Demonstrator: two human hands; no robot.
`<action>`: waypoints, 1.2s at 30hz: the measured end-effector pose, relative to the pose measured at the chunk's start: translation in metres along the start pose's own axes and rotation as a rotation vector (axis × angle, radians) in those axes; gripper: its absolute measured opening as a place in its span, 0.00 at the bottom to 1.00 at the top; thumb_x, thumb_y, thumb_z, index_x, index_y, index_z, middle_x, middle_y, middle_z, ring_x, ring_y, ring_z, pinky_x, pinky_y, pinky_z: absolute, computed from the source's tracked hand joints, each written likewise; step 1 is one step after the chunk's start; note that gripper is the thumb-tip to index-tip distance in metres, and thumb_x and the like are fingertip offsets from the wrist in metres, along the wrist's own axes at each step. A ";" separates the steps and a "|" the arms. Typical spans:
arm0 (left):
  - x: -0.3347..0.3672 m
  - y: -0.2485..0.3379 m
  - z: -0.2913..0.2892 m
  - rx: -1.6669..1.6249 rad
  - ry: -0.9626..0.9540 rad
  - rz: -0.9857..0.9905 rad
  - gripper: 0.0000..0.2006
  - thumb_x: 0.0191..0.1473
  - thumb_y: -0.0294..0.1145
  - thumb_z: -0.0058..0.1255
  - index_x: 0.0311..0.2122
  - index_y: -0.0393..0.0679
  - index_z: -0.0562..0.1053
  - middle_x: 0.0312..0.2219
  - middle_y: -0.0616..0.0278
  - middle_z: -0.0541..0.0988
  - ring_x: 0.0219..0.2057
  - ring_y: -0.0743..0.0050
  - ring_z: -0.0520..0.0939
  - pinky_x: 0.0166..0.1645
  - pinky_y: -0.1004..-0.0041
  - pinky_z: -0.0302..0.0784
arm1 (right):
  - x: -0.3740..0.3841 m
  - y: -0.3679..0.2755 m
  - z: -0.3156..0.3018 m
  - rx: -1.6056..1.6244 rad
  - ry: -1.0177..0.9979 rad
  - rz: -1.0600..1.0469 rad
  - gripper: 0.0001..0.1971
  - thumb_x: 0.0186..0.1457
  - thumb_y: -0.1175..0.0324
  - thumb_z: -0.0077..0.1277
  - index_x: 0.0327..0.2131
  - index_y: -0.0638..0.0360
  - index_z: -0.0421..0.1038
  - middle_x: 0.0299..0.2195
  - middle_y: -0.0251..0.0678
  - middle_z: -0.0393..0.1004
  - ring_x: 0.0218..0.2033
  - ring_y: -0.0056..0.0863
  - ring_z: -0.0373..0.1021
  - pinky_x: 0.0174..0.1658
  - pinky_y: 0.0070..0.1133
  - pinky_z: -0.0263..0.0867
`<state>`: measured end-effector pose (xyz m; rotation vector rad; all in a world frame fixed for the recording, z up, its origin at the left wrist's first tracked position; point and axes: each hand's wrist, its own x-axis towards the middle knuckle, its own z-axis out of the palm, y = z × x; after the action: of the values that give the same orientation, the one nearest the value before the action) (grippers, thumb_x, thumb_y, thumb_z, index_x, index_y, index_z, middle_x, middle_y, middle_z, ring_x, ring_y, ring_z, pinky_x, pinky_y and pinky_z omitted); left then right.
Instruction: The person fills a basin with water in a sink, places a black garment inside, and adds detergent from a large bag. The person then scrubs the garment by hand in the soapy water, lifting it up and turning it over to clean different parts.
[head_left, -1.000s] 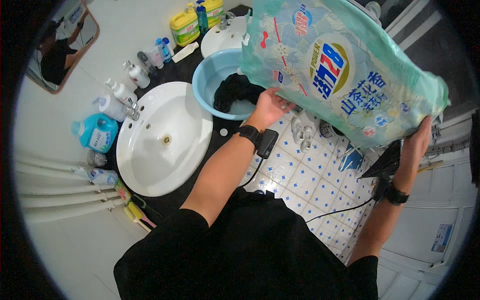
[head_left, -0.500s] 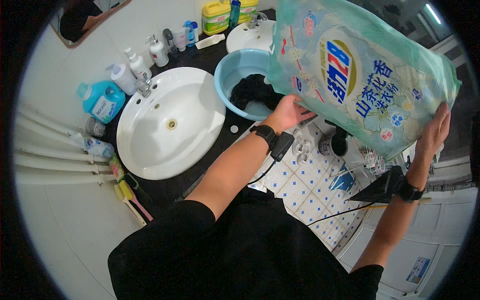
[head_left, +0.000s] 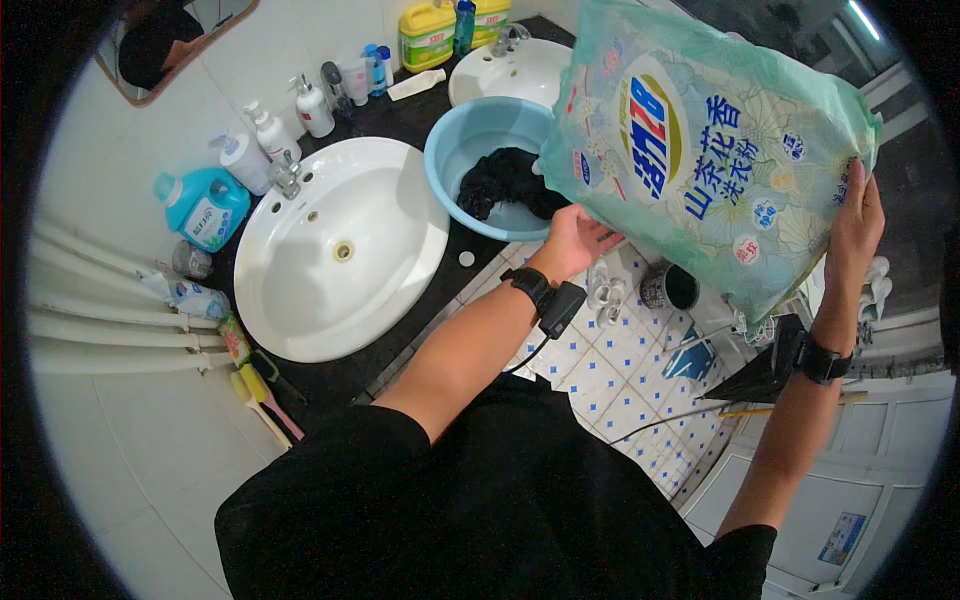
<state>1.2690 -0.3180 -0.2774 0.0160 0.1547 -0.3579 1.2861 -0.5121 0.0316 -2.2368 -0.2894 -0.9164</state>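
Two hands support one large pale-green detergent bag [head_left: 710, 170], held tilted above the tabletop. Left hand [head_left: 575, 240]: palm up beneath the bag's lower left edge, fingers curled against the underside. Right hand [head_left: 855, 225]: closed on the bag's right edge, fingers wrapped round it. Each wrist carries a black band.

Below the bag's left end stands a light-blue basin [head_left: 460, 150] holding dark cloth [head_left: 505, 180] in water. The basin rests on the dark tabletop [head_left: 400, 110] between two white sinks: a large oval sink [head_left: 340, 245] to the left and a smaller sink [head_left: 515, 70] behind. A teal detergent bottle [head_left: 200, 205] and white pump bottles [head_left: 290, 115] stand along the wall beside the large sink. Yellow containers [head_left: 430, 30] sit at the far end. White floor tiles with blue dots [head_left: 620, 365] lie below the hands.
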 end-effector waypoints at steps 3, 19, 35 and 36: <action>0.004 0.004 -0.009 0.018 0.003 0.006 0.18 0.39 0.26 0.35 0.41 0.41 0.65 0.41 0.55 0.69 0.46 0.60 0.68 0.54 0.57 0.61 | -0.002 -0.001 -0.004 0.131 0.172 0.021 0.18 0.59 0.59 0.42 0.42 0.67 0.68 0.34 0.33 0.72 0.35 0.15 0.65 0.39 0.13 0.61; 0.000 -0.003 -0.007 -0.070 0.055 0.055 0.15 0.46 0.30 0.36 0.41 0.43 0.64 0.41 0.55 0.69 0.47 0.61 0.67 0.56 0.57 0.58 | 0.006 -0.019 -0.019 -0.015 0.211 -0.202 0.16 0.59 0.62 0.42 0.40 0.66 0.70 0.30 0.31 0.73 0.30 0.15 0.65 0.35 0.14 0.62; -0.006 0.011 0.005 -0.064 0.006 0.086 0.13 0.54 0.34 0.33 0.42 0.40 0.63 0.44 0.55 0.66 0.48 0.60 0.66 0.59 0.57 0.55 | 0.006 -0.030 -0.004 -0.033 0.212 -0.286 0.14 0.60 0.64 0.40 0.34 0.67 0.69 0.27 0.28 0.71 0.27 0.12 0.62 0.31 0.12 0.60; -0.005 0.011 0.005 -0.067 0.007 0.090 0.13 0.54 0.34 0.33 0.42 0.40 0.63 0.44 0.55 0.66 0.48 0.60 0.66 0.59 0.57 0.55 | 0.000 -0.045 0.004 0.166 0.295 -0.181 0.14 0.60 0.64 0.41 0.33 0.66 0.70 0.27 0.28 0.70 0.27 0.12 0.62 0.31 0.11 0.59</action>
<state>1.2692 -0.3059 -0.2719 -0.0414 0.1717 -0.2624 1.2682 -0.4768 0.0528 -1.9165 -0.4188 -1.2544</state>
